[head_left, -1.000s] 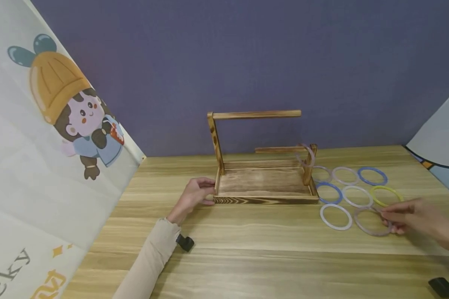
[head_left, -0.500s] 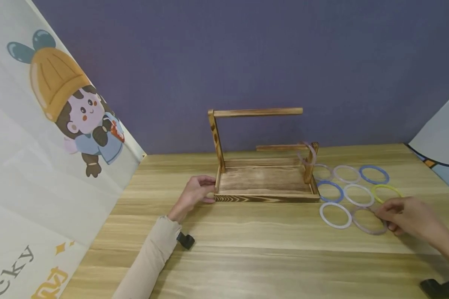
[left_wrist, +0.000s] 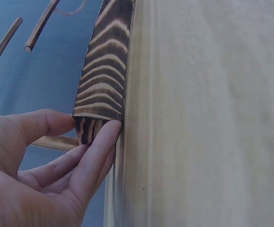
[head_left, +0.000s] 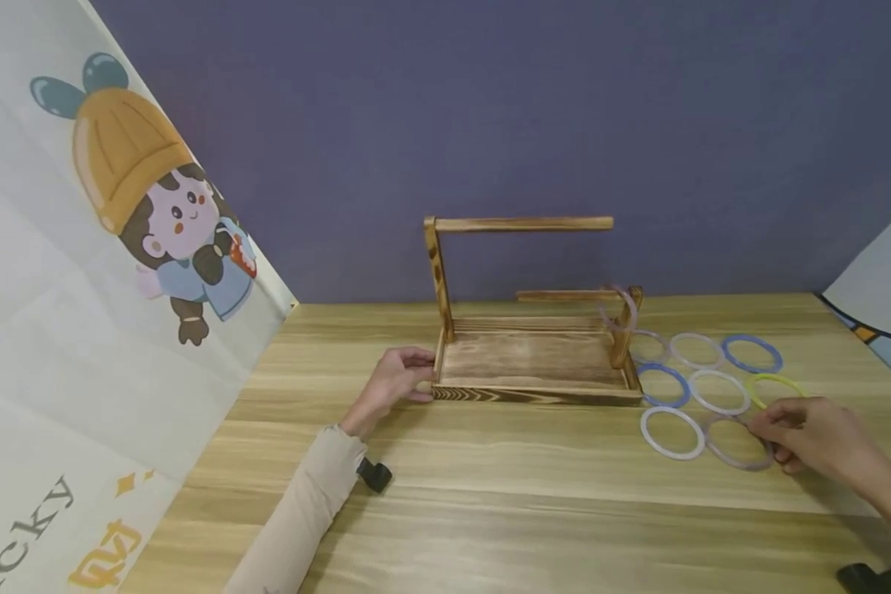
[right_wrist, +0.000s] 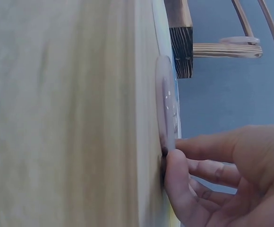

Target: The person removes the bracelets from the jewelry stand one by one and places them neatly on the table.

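Note:
My left hand (head_left: 397,379) holds the left end of a wooden rack (head_left: 527,361), a shallow tray with two posts and two horizontal pegs. In the left wrist view, thumb and fingers sit on either side of the tray's striped corner (left_wrist: 101,92). At the right, my right hand (head_left: 824,433) pinches the right rim of a translucent pinkish ring (head_left: 742,467) lying low at the table. The right wrist view shows this ring (right_wrist: 162,94) edge-on between thumb and fingers. Another pinkish ring (head_left: 634,307) hangs on the lower peg by the right post.
Several rings lie beside the rack: a white ring (head_left: 671,456), a pale ring (head_left: 720,372), a yellow ring (head_left: 775,377), a near blue ring (head_left: 664,403), a far blue ring (head_left: 752,337) and two pinkish ones behind. A dark blue wall (head_left: 527,124) stands behind the table (head_left: 535,495).
The right thumb and fingers have closed on the pinkish ring's rim, and that ring has slid slightly left toward the white one. The left hand stays on the rack. The head view has shifted a little.

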`<act>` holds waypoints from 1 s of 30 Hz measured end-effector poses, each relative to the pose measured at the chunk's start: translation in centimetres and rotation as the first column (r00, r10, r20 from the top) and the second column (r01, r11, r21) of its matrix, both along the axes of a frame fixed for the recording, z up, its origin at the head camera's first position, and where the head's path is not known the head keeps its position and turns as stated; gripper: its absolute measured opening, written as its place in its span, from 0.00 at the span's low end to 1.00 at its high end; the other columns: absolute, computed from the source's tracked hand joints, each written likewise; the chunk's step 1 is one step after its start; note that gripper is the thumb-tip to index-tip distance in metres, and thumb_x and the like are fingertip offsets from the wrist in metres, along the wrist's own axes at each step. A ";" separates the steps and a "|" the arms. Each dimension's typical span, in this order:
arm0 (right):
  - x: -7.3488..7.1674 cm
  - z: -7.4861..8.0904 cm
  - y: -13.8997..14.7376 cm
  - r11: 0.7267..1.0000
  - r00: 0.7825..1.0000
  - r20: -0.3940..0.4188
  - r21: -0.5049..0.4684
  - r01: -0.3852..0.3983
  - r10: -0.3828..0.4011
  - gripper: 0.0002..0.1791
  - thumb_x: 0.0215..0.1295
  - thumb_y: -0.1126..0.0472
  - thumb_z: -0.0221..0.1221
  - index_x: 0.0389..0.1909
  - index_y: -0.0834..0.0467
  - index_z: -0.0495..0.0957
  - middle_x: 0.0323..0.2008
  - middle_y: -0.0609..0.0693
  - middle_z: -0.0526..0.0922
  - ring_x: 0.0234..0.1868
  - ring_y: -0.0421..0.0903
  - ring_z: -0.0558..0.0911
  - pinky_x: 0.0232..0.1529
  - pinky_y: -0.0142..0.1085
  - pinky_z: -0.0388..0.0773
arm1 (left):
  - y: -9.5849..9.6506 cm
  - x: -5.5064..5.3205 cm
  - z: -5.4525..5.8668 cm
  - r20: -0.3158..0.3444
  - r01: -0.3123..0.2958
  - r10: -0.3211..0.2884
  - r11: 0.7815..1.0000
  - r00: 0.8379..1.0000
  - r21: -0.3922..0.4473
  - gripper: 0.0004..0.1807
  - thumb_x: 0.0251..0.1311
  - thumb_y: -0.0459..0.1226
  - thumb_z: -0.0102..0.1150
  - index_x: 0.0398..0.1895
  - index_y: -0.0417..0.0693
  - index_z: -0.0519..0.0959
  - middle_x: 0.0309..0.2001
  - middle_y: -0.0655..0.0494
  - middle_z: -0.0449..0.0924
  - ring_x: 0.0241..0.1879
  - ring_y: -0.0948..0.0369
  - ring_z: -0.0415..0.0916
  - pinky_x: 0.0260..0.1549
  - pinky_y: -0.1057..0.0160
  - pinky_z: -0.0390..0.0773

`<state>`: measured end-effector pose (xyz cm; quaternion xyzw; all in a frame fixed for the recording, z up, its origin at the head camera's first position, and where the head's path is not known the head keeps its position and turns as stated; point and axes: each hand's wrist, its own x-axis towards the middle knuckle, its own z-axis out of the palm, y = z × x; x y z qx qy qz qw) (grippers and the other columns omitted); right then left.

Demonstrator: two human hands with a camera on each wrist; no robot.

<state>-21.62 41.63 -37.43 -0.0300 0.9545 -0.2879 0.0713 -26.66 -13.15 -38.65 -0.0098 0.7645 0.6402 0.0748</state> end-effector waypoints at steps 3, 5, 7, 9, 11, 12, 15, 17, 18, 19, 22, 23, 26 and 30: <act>-0.2 -0.1 0.1 1.000 1.000 0.001 -0.021 0.003 -0.003 0.17 0.73 0.56 0.58 0.38 0.69 0.81 0.21 0.49 0.80 0.21 0.44 0.81 0.21 0.33 0.86 | 0.2 -0.3 0.1 -0.004 0.011 -0.011 1.000 1.000 -0.002 0.18 0.62 0.25 0.60 0.56 0.30 0.76 0.50 0.36 0.79 0.41 0.52 0.83 0.35 0.56 0.90; -0.3 0.0 0.1 1.000 1.000 -0.002 -0.028 0.005 -0.005 0.16 0.73 0.57 0.58 0.38 0.69 0.81 0.21 0.49 0.80 0.21 0.44 0.81 0.21 0.33 0.86 | 0.3 -0.5 0.1 -0.010 0.021 -0.021 1.000 1.000 -0.004 0.19 0.62 0.25 0.59 0.56 0.29 0.76 0.51 0.34 0.79 0.42 0.51 0.83 0.36 0.55 0.90; -0.3 0.1 0.1 1.000 1.000 -0.019 -0.012 0.002 -0.002 0.16 0.73 0.57 0.58 0.37 0.68 0.82 0.22 0.49 0.81 0.20 0.43 0.81 0.21 0.33 0.86 | 0.4 -0.5 0.1 -0.009 0.026 -0.026 1.000 1.000 -0.001 0.19 0.62 0.24 0.59 0.57 0.29 0.75 0.51 0.34 0.78 0.42 0.50 0.82 0.36 0.55 0.90; -0.3 0.5 0.1 1.000 0.998 -0.053 0.024 -0.011 0.013 0.16 0.72 0.56 0.59 0.37 0.68 0.82 0.24 0.50 0.83 0.20 0.42 0.81 0.20 0.33 0.85 | 0.3 -0.5 0.2 -0.009 0.032 -0.032 0.999 0.999 0.002 0.19 0.62 0.24 0.59 0.57 0.28 0.75 0.51 0.33 0.78 0.43 0.50 0.82 0.37 0.55 0.90; -0.4 1.0 -0.1 0.997 0.994 -0.106 0.068 -0.028 0.035 0.16 0.71 0.55 0.60 0.36 0.66 0.83 0.26 0.51 0.85 0.19 0.42 0.81 0.19 0.32 0.81 | 0.2 -0.4 0.2 -0.008 0.027 -0.026 1.000 1.000 0.007 0.19 0.62 0.24 0.59 0.57 0.28 0.75 0.51 0.34 0.78 0.43 0.50 0.82 0.36 0.55 0.90; -0.6 1.3 -0.3 0.995 0.989 -0.140 0.092 -0.030 0.043 0.16 0.71 0.55 0.60 0.36 0.66 0.83 0.26 0.50 0.86 0.19 0.41 0.80 0.19 0.32 0.79 | 0.2 -0.3 0.1 -0.009 0.023 -0.023 1.000 1.000 0.009 0.19 0.62 0.24 0.59 0.56 0.28 0.75 0.51 0.34 0.78 0.43 0.51 0.82 0.36 0.55 0.90; -1.1 2.2 -1.2 0.988 0.971 -0.227 0.147 -0.035 0.069 0.15 0.70 0.55 0.61 0.36 0.65 0.84 0.25 0.49 0.86 0.18 0.41 0.79 0.20 0.32 0.74 | 0.0 -0.2 0.1 0.000 0.013 -0.013 1.000 1.000 0.012 0.19 0.62 0.24 0.58 0.56 0.29 0.75 0.51 0.34 0.78 0.43 0.51 0.82 0.36 0.55 0.90; -1.5 2.8 -1.9 0.988 0.960 -0.271 0.151 -0.035 0.075 0.15 0.69 0.56 0.61 0.36 0.67 0.83 0.24 0.48 0.85 0.18 0.41 0.77 0.18 0.32 0.71 | -0.1 -0.2 0.0 0.010 0.004 -0.005 1.000 1.000 0.012 0.19 0.62 0.24 0.59 0.57 0.29 0.75 0.50 0.35 0.78 0.42 0.51 0.82 0.35 0.54 0.90; -1.7 3.1 -2.2 0.988 0.955 -0.285 0.148 -0.035 0.076 0.16 0.70 0.56 0.61 0.37 0.67 0.83 0.23 0.48 0.85 0.18 0.41 0.78 0.16 0.32 0.71 | -0.1 -0.2 -0.1 0.014 0.002 -0.002 1.000 1.000 0.013 0.19 0.62 0.25 0.59 0.57 0.30 0.75 0.50 0.36 0.78 0.41 0.52 0.82 0.35 0.54 0.90; -1.8 3.4 -2.6 0.989 0.952 -0.294 0.142 -0.038 0.079 0.16 0.70 0.55 0.61 0.37 0.67 0.83 0.23 0.48 0.85 0.18 0.41 0.78 0.16 0.32 0.71 | -0.1 -0.2 -0.1 0.016 0.000 0.000 1.000 1.000 0.012 0.19 0.62 0.25 0.59 0.57 0.30 0.75 0.50 0.36 0.78 0.41 0.52 0.82 0.35 0.54 0.90; -2.2 4.4 -3.6 0.994 0.955 -0.288 0.102 -0.040 0.068 0.18 0.72 0.53 0.59 0.40 0.67 0.82 0.23 0.48 0.85 0.19 0.42 0.81 0.15 0.32 0.72 | -0.1 -0.2 -0.1 0.017 -0.002 0.002 1.000 1.000 0.010 0.19 0.62 0.25 0.59 0.57 0.30 0.76 0.50 0.36 0.78 0.41 0.52 0.82 0.35 0.54 0.90; -2.3 4.8 -4.0 0.995 0.957 -0.285 0.089 -0.038 0.062 0.19 0.72 0.52 0.58 0.41 0.67 0.82 0.24 0.48 0.86 0.20 0.42 0.82 0.16 0.32 0.74 | -0.1 -0.2 -0.1 0.016 -0.001 0.000 1.000 1.000 0.010 0.19 0.62 0.25 0.59 0.57 0.30 0.76 0.51 0.35 0.78 0.41 0.51 0.82 0.36 0.54 0.90; -2.6 5.7 -5.1 0.998 0.955 -0.292 0.054 -0.037 0.051 0.19 0.73 0.51 0.58 0.44 0.65 0.82 0.27 0.52 0.87 0.22 0.43 0.83 0.18 0.33 0.76 | -0.2 -0.3 -0.3 0.011 0.007 -0.007 1.000 1.000 0.008 0.19 0.63 0.25 0.58 0.57 0.30 0.75 0.51 0.34 0.78 0.43 0.49 0.82 0.36 0.53 0.90; -3.1 7.0 -6.7 0.999 0.942 -0.334 0.024 -0.039 0.044 0.18 0.72 0.51 0.59 0.44 0.65 0.82 0.29 0.57 0.88 0.21 0.40 0.83 0.19 0.33 0.79 | -0.2 -0.2 -0.3 0.016 0.005 -0.005 1.000 1.000 0.011 0.19 0.63 0.25 0.58 0.57 0.29 0.75 0.52 0.33 0.77 0.45 0.48 0.81 0.37 0.53 0.90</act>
